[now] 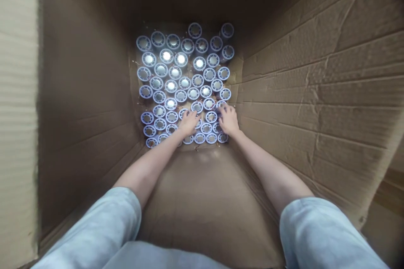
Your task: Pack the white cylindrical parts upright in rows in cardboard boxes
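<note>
Many round parts with white slotted rims and shiny metal disc centres stand upright in uneven rows on the floor of a deep cardboard box [208,201]. Thin wires poke out between them. My left hand [190,122] is down among the near rows, its fingers curled at the near edge of one round part [197,106]. Farther right, my right hand [229,119] bends its fingers over another round part [220,104] beside the right wall. Both hands partly cover the parts beneath them, and some fingertips are hidden.
The tall right wall [315,75] is creased, and the left wall [82,92] lies in shadow. A pale cardboard flap [19,113] stands at the far left. Bare cardboard shows in gaps between the parts. Both forearms reach down inside the box.
</note>
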A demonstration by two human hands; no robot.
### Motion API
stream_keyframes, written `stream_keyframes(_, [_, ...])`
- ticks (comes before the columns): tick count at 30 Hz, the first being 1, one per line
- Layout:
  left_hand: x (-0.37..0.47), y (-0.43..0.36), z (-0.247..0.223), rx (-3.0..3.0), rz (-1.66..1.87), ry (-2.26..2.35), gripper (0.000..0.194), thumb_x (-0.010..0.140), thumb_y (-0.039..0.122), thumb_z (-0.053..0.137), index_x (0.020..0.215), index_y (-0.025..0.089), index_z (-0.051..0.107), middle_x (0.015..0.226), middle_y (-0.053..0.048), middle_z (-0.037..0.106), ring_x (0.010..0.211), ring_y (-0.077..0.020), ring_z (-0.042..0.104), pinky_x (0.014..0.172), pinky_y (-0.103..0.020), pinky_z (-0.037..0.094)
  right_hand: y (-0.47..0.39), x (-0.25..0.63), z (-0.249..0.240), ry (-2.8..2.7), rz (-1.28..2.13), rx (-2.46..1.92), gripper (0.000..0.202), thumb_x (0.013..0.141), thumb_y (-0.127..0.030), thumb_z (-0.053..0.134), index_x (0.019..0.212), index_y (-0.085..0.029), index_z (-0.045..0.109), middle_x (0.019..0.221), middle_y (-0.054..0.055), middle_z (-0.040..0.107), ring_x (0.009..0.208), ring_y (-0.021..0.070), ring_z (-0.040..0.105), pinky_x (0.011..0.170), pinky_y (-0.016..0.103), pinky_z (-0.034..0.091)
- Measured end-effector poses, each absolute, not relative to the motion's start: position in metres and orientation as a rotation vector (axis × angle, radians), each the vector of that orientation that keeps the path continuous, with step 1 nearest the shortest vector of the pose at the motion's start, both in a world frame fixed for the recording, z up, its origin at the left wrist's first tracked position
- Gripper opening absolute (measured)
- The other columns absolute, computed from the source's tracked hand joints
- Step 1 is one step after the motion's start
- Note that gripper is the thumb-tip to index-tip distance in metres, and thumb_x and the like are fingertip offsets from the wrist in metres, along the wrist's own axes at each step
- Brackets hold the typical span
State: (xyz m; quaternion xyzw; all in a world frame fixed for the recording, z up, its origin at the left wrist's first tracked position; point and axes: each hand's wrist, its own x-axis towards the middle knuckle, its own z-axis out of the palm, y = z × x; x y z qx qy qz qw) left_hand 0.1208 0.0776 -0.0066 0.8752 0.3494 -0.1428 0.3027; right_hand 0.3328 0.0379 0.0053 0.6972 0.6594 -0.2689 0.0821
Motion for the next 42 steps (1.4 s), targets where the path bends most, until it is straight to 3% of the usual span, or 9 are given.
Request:
stream_keyframes(3, [0.115, 0.084, -0.012, 2.309, -0.375, 0.747, 0.056, 0.065, 0.025, 0.071, 0.117, 0.013, 0.053, 0.12, -0.015, 0.051, 0.111, -0.0281, 0.049, 0.104, -0.044, 0.023, 0.056, 0.341, 0.001, 1.697, -0.914, 2.27, 0.06, 0.078, -0.014, 0.048, 0.136, -0.01, 0.035, 0.136, 0.02, 0.042, 0.121, 0.0325, 0.041, 0.101, 0.047, 0.036])
stream_keyframes(8, [0.115, 0.078, -0.02, 2.375, -0.409, 0.719, 0.062, 0.063, 0.027, 0.075, 0.118, 0.015, 0.051, 0.12, -0.014, 0.051, 0.114, -0.0282, 0.049, 0.108, -0.044, 0.017, 0.077, 0.341, -0.004, 1.423, -1.09, 2.089, 0.073, 0.07, -0.027, 0.072, 0.131, -0.009, 0.037, 0.117, 0.021, 0.059, 0.106, 0.0313, 0.058, 0.09, 0.039, 0.046])
stream_keyframes(13, [0.106, 0.073, -0.02, 2.354, -0.333, 0.679, 0.067, 0.073, 0.032, 0.062, 0.133, 0.011, 0.04, 0.132, -0.017, 0.046, 0.128, -0.0278, 0.037, 0.113, -0.042, 0.009, 0.083, 0.336, 0.001, 1.343, -0.985, 2.028, 0.06, 0.078, -0.035, 0.068, 0.126, -0.007, 0.042, 0.115, 0.026, 0.059, 0.106, 0.0326, 0.06, 0.087, 0.039, 0.047])
stream_keyframes(18, [0.119, 0.067, -0.007, 2.192, -0.193, 1.031, 0.043, 0.083, 0.023, 0.042, 0.125, 0.014, 0.047, 0.131, -0.014, 0.048, 0.126, -0.0251, 0.038, 0.108, -0.04, 0.023, 0.085, 0.336, -0.001, 1.375, -0.951, 1.985, 0.066, 0.081, -0.047, 0.063, 0.127, -0.006, 0.04, 0.112, 0.028, 0.06, 0.105, 0.0346, 0.059, 0.085, 0.042, 0.047])
stream_keyframes(22, [0.146, 0.07, 0.0, 2.077, -0.124, 1.383, 0.039, 0.084, 0.023, 0.042, 0.121, 0.012, 0.049, 0.132, -0.016, 0.047, 0.126, -0.0263, 0.038, 0.106, -0.038, 0.027, 0.087, 0.334, 0.001, 1.374, -0.96, 1.96, 0.064, 0.083, -0.036, 0.062, 0.132, -0.005, 0.035, 0.114, 0.027, 0.059, 0.107, 0.0336, 0.059, 0.086, 0.041, 0.046])
stream_keyframes(26, [0.155, 0.085, -0.007, 1.878, -0.187, 1.731, 0.056, 0.081, 0.033, 0.053, 0.131, 0.011, 0.038, 0.133, -0.018, 0.046, 0.124, -0.0313, 0.041, 0.104, -0.044, 0.027, 0.084, 0.333, 0.004, 1.542, -0.893, 1.991, 0.063, 0.08, -0.029, 0.064, 0.131, -0.005, 0.036, 0.12, 0.024, 0.057, 0.114, 0.034, 0.053, 0.093, 0.044, 0.042])
stream_keyframes(32, [0.137, 0.108, -0.022, 1.934, -0.262, 1.41, 0.06, 0.074, 0.032, 0.061, 0.129, 0.017, 0.041, 0.124, -0.013, 0.054, 0.119, -0.028, 0.047, 0.104, -0.044, 0.026, 0.075, 0.338, 0.003, 1.614, -1.009, 2.135, 0.057, 0.078, -0.023, 0.059, 0.13, -0.014, 0.038, 0.123, 0.016, 0.057, 0.112, 0.0322, 0.053, 0.092, 0.044, 0.043])
stream_keyframes(37, [0.131, 0.119, -0.02, 1.98, -0.34, 1.06, 0.075, 0.067, 0.035, 0.069, 0.134, 0.019, 0.038, 0.133, -0.013, 0.05, 0.122, -0.031, 0.044, 0.103, -0.046, 0.03, 0.074, 0.344, 0.002, 1.757, -0.996, 2.152, 0.06, 0.075, -0.015, 0.055, 0.132, -0.015, 0.037, 0.129, 0.017, 0.05, 0.114, 0.035, 0.05, 0.092, 0.049, 0.044])
stream_keyframes(42, [0.136, 0.122, -0.013, 1.954, -0.429, 1.076, 0.079, 0.071, 0.042, 0.068, 0.137, 0.017, 0.033, 0.137, -0.017, 0.046, 0.122, -0.0327, 0.046, 0.103, -0.05, 0.031, 0.075, 0.345, -0.005, 1.69, -1.05, 2.269, 0.064, 0.071, -0.009, 0.052, 0.133, -0.015, 0.036, 0.134, 0.018, 0.043, 0.117, 0.034, 0.048, 0.094, 0.05, 0.043])
